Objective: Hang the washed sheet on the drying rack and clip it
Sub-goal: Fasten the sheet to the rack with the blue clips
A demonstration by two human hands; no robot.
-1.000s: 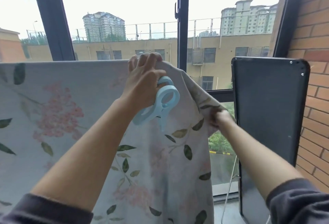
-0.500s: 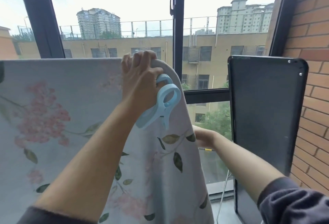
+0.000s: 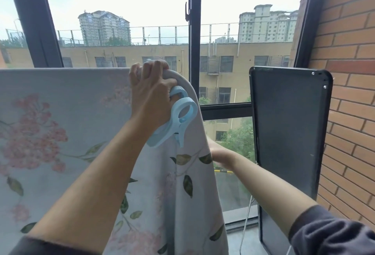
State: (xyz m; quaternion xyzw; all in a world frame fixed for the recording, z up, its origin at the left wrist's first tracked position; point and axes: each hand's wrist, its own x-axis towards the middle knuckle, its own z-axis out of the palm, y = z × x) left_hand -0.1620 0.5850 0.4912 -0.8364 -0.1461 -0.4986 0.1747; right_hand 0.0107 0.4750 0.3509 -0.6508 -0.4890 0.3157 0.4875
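Left and centre of frame: the floral sheet [image 3: 60,133] hangs over the rack's hidden top rail. Upper centre: the left hand [image 3: 151,92] curls over the draped corner, with a blue clip [image 3: 179,121] held against its palm and not yet applied. Centre right: the right hand [image 3: 220,156] has slid down the sheet's edge; its fingers are hidden, so its grip cannot be told. The corner, bunched a second ago, now looks smooth enough to clip.

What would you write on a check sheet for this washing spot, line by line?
Surface: nothing seen.
Job's things: flowered sheet hangs draped, hiding its support; blue clip not clipped on yet.
Clutter: black panel stands beside the brick wall.
Hands: left hand grips the sheet's top and holds the clip; right hand partly hidden behind the sheet.
Cables: nothing seen.
Surroundings: window, buildings outside.
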